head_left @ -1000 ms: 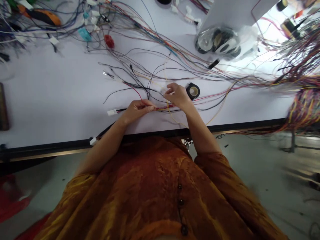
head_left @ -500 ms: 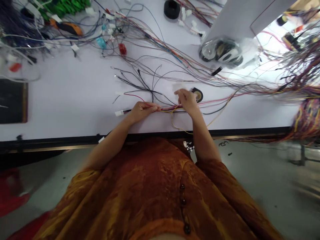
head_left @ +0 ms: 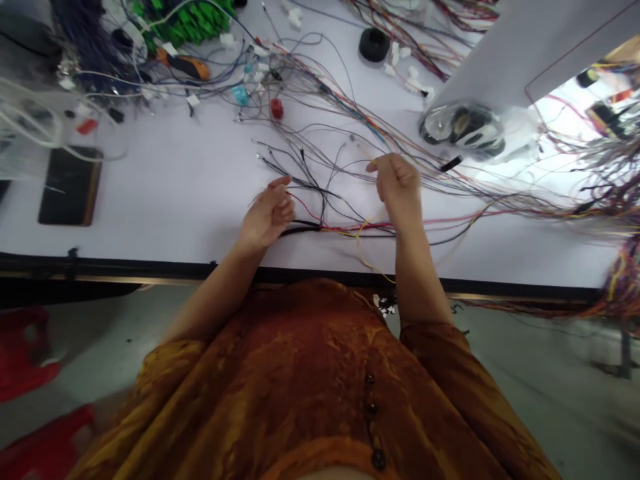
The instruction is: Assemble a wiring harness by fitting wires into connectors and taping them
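My left hand (head_left: 273,213) is raised just above the bench with its fingers curled in. What lies inside them, if anything, is hidden. Beside it, a wire bundle (head_left: 345,229) of red, black and yellow wires runs to the right, with a black-sleeved part (head_left: 303,227) near my left wrist. Thumb and forefinger of my right hand (head_left: 400,183) are pinched above the bundle, at a thin pale wire (head_left: 364,149) that points up and left. A loose yellow wire (head_left: 361,252) hangs toward the bench edge. Black wires with terminals (head_left: 287,167) fan out between the hands.
A phone-like dark slab (head_left: 69,187) lies at left. Behind are an orange-black tool (head_left: 185,65), green connectors (head_left: 195,23), a black tape roll (head_left: 374,45) and many loose wires. A bag of rolls (head_left: 465,130) sits at right. The black bench edge (head_left: 320,275) runs in front of me.
My left hand has left the bundle and lifted, its fingers curling. My right hand has moved up, away from the wires, and now hides the tape roll beside it. The view has shifted slightly.
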Available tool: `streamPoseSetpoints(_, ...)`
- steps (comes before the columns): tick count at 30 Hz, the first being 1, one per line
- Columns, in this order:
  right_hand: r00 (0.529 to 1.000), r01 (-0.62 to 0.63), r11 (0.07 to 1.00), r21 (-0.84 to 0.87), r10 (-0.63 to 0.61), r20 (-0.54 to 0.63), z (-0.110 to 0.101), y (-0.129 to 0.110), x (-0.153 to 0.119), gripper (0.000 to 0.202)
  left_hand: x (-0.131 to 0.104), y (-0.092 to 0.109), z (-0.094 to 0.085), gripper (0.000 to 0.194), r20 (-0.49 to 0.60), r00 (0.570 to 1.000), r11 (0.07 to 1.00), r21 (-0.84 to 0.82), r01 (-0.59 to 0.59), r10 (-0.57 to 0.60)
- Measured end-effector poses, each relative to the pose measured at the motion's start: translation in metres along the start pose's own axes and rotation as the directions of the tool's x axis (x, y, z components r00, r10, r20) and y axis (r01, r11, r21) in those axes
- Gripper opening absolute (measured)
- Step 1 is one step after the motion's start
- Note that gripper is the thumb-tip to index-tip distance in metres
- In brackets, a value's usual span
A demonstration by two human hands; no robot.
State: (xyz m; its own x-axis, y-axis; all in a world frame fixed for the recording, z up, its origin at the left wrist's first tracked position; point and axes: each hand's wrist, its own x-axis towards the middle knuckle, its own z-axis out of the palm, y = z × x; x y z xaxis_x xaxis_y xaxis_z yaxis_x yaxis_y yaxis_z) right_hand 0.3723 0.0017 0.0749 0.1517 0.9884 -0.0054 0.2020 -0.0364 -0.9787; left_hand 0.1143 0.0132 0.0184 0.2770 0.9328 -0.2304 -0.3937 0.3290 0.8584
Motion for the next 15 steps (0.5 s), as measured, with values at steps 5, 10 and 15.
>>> streamPoseSetpoints(5, 0.976, 0.168, 0.958, -0.23, -0.13, 0.174, 0.047, -0.008, 0.002, 0.024, -0.013, 0.024, -0.026, 0.075, 0.064, 0.998, 0.994, 0.106, -0.036, 0.029)
streamPoseSetpoints(10, 0.893, 0.299, 0.877, -0.375, -0.118, 0.434, 0.093, -0.028, 0.002, 0.014, -0.021, 0.021, -0.042, 0.08, 0.021, 0.998, 0.985, 0.162, 0.052, -0.057)
streamPoseSetpoints(15, 0.828, 0.372, 0.852, -0.369, -0.125, 0.546, 0.124, -0.034, -0.001, 0.012, -0.028, 0.025, -0.05, 0.05, -0.049, 0.996, 0.951, 0.305, -0.051, 0.069)
